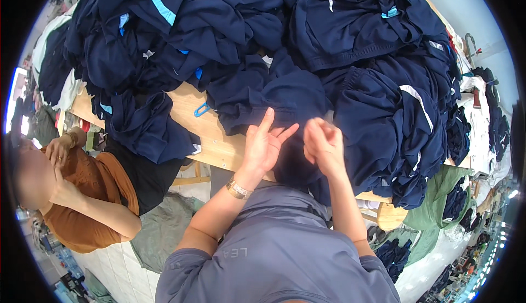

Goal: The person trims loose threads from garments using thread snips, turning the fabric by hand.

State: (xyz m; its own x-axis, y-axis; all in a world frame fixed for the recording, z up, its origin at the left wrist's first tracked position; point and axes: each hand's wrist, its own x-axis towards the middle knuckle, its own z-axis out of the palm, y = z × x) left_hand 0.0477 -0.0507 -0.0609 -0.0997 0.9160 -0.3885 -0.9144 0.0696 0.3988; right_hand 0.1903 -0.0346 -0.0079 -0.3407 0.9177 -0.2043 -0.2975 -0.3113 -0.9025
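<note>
My left hand [263,145] is turned partly palm up, its fingers spread apart, and nothing shows in it. Just beyond the fingertips lies a dark navy garment [287,92] with a gathered edge. To the right, my right hand [325,145] is closed and slightly blurred. A small greyish tip [329,116] shows by its fingers, too indistinct to name. Both hands are over the near edge of the navy cloth, and I cannot tell whether either touches it. A blue loop-shaped piece [202,110] lies on the wooden tabletop [213,141] left of my hands.
Heaped navy garments [230,18] with white and light-blue trim cover the far side. Another pile [383,116] rises close on my right. At the left a person in a brown top [104,193] sits by the table. Green cloth [444,193] hangs at the lower right.
</note>
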